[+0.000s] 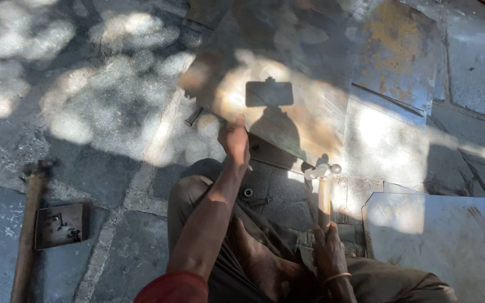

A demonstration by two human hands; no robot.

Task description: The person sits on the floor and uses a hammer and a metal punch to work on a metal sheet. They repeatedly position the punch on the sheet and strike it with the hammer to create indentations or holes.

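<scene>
Steel sheet, flat on stone paving, pinned at its near edge by left hand.
Stiff, heavy, sharp-edged; best gripped at rim. Right hand clenched round one wooden-handled hammer, head raised. Three further sheets nearby, one long-handled sledge, one small plate.

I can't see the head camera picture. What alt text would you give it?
Seen from above, a person sits on a stone floor, the right hand gripping a wooden-handled hammer and the left hand resting on a large metal sheet in dappled sun. A long-handled tool and a small metal plate lie to the left.
</scene>
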